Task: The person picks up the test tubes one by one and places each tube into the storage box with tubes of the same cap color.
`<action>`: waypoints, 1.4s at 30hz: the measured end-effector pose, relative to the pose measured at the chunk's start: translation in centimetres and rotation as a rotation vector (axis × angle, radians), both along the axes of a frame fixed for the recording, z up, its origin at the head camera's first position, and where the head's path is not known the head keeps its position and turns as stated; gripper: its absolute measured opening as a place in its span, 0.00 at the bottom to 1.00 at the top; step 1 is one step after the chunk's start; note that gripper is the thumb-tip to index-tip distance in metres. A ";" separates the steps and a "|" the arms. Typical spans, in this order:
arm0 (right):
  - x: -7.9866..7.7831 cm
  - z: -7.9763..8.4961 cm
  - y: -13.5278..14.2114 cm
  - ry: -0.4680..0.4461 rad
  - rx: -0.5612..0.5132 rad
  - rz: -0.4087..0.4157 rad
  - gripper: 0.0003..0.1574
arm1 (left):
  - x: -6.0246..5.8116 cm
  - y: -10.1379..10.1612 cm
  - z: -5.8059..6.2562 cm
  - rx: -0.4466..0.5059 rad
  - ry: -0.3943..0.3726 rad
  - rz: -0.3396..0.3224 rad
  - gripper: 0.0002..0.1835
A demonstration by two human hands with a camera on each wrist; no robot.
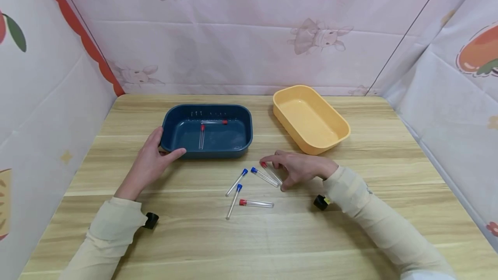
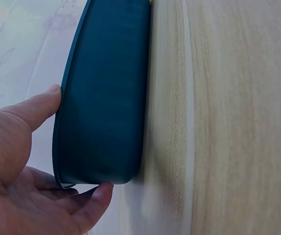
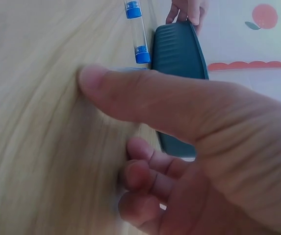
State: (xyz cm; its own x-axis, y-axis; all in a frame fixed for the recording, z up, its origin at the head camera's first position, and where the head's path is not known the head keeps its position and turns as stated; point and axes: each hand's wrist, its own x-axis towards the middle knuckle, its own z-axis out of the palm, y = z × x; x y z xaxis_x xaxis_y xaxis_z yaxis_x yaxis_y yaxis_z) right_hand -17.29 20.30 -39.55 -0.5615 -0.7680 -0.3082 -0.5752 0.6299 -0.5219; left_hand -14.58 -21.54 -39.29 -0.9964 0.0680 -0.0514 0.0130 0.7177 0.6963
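My left hand point(image 1: 149, 163) holds the front left corner of a dark blue plastic basin point(image 1: 212, 154), thumb at the rim and fingers around its end. Two red-capped clear tubes, one lying crosswise point(image 1: 212, 122) and one lengthwise point(image 1: 202, 138), are inside. Over the table, my right hand point(image 1: 297, 167) reaches around a red-capped tube point(image 1: 272, 173), index finger near the cap and thumb near the other end. The right wrist view hides that tube, and thumb and fingers stand apart there. Just left of this hand lies a blue-capped tube point(image 1: 265, 178).
Two more blue-capped tubes, one farther back point(image 1: 235, 183) and one nearer point(image 1: 234, 202), lie before the basin, beside another red-capped tube point(image 1: 258, 204). A yellow basin point(image 1: 311, 148) stands angled at the back right. Printed cloth walls point(image 1: 249, 55) enclose the wooden table point(image 1: 249, 245).
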 end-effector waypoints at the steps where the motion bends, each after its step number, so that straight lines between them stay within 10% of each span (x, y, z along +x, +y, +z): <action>1: 0.0 -0.1 0.1 0.004 -0.007 -0.004 0.56 | 0.0 0.0 0.0 0.001 0.001 0.000 0.56; 12: 0.0 -0.8 1.2 -0.056 -0.211 -0.067 0.52 | -0.1 0.1 0.0 0.018 -0.002 0.011 0.56; 42: -0.6 1.2 0.5 -0.015 -0.325 -0.090 0.53 | -0.1 0.1 0.0 0.020 -0.009 0.006 0.58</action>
State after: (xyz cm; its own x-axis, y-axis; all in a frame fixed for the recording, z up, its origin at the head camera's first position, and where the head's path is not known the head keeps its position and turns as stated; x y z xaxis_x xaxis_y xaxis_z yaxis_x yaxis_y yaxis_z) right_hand -17.91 20.77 -38.37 -0.6289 -0.7748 -0.0644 -0.5154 0.4775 -0.7115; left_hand -14.66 -21.46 -39.33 -0.9962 0.0634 -0.0589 0.0028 0.7037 0.7105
